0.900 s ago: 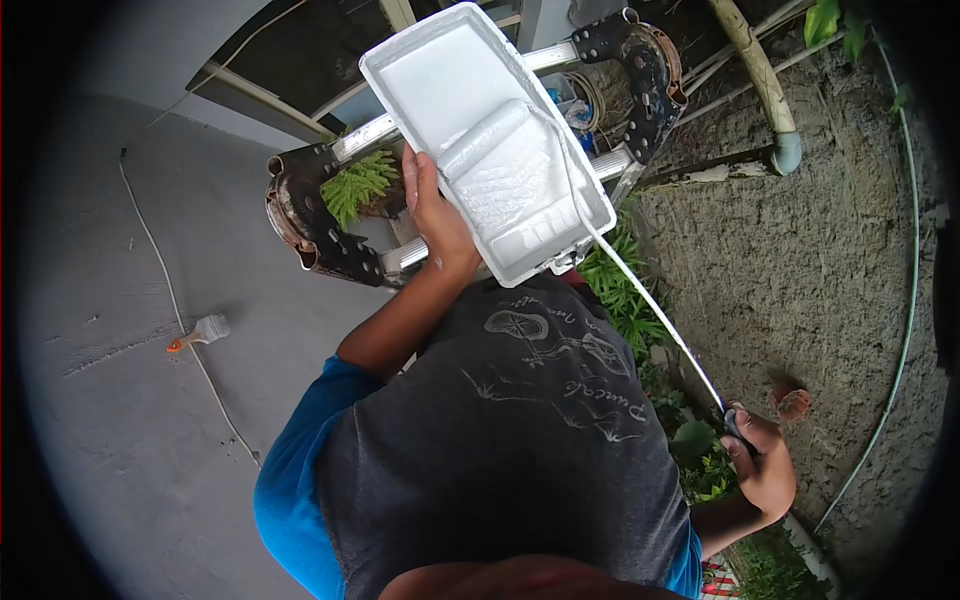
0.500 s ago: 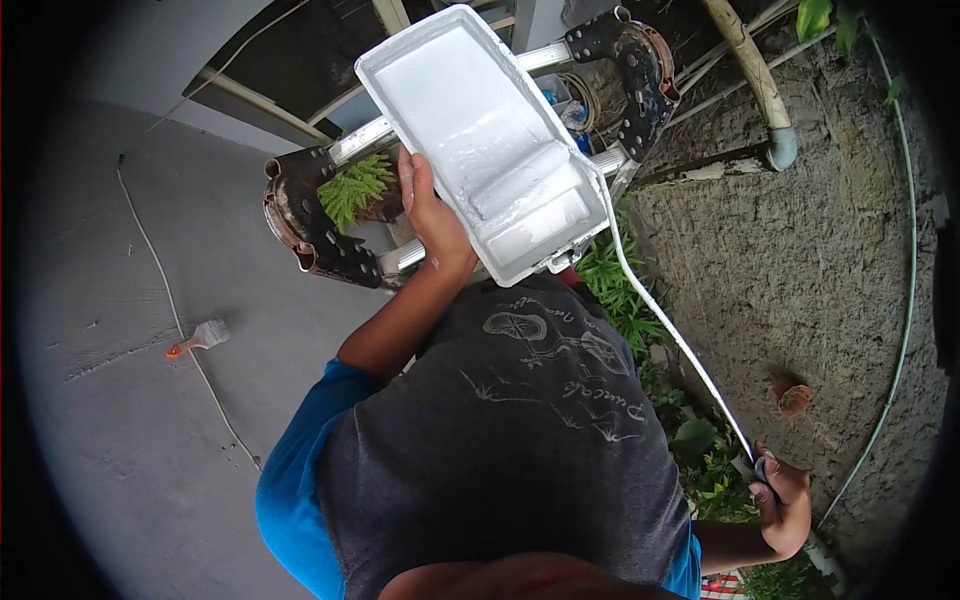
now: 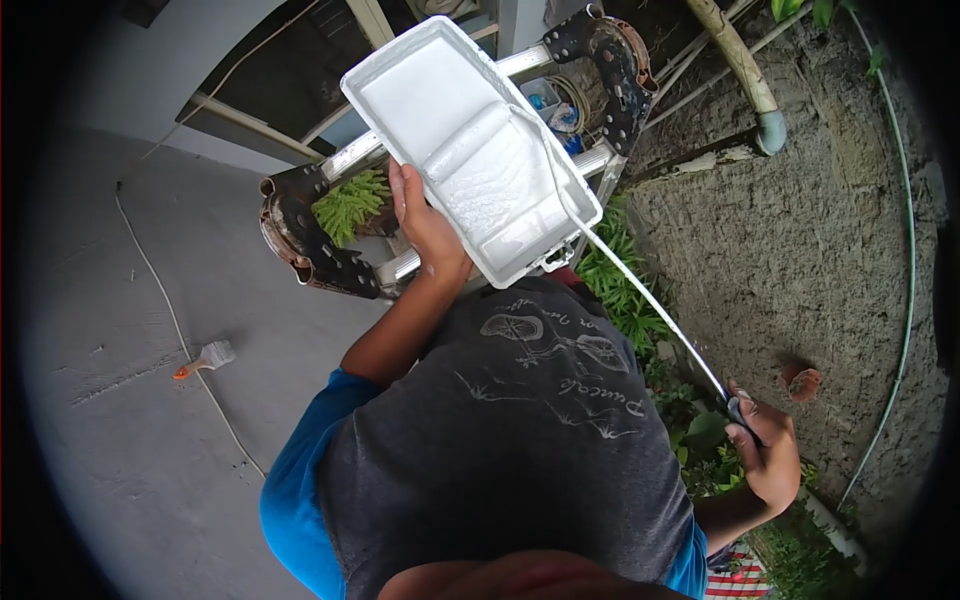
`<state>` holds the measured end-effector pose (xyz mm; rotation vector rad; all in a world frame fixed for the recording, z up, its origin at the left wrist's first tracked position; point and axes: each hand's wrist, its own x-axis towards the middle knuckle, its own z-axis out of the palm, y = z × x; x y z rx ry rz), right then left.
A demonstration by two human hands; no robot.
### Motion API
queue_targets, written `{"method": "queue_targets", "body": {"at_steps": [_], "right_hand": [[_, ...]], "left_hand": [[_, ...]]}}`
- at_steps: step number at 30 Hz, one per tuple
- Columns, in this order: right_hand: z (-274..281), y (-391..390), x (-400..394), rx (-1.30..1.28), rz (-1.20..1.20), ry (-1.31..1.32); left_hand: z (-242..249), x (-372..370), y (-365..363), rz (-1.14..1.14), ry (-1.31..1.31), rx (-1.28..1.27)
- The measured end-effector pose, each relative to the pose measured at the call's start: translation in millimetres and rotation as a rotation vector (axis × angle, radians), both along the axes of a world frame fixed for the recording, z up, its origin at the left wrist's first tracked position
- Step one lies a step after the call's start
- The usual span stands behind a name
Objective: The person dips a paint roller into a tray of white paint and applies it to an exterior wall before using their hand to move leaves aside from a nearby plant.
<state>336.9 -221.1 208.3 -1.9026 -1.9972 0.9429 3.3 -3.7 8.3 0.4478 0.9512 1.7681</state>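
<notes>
My left hand [image 3: 428, 225] grips the left side of a white paint tray [image 3: 415, 85], its thumb along the rim. The tray is tilted across the view and coated with wet white paint. My right hand [image 3: 765, 445], low at the right, is closed round the dark handle of a paint roller [image 3: 660, 310]. Its long white rod runs up to the tray, where the paint-covered roller sleeve lies across the sloped part. Textured paint shows below the sleeve. Whether the tray rests on the ladder beneath is hard to tell.
An aluminium ladder with black riveted brackets [image 3: 625, 85] stands under the tray. A paintbrush [image 3: 208, 358] lies on the grey surface at left, by a thin cord [image 3: 155, 270]. Rough concrete wall [image 3: 740, 240] with a pipe [image 3: 740, 70] is at right; plants [image 3: 625, 275] grow beside it.
The roller sleeve has moved up the tray, away from my body. My right hand has come up and left with the handle. My left hand keeps its hold.
</notes>
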Motion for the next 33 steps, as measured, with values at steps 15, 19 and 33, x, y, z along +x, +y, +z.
{"method": "queue_targets", "body": {"at_steps": [15,19,33], "right_hand": [[75.3,-41.2,14.7,0.294,-0.135,-0.684],[72.4,-11.9,-4.5,0.219,-0.237,-0.481],[88.8,-5.8,-24.0,-0.175,-0.004,-0.462]], "left_hand": [[-0.2,-1.8,0.2,-0.003,0.000,0.009],[-4.5,-2.7,1.2,-0.031,0.005,0.049],[-6.8,-2.7,1.0,-0.002,0.009,0.017]]}}
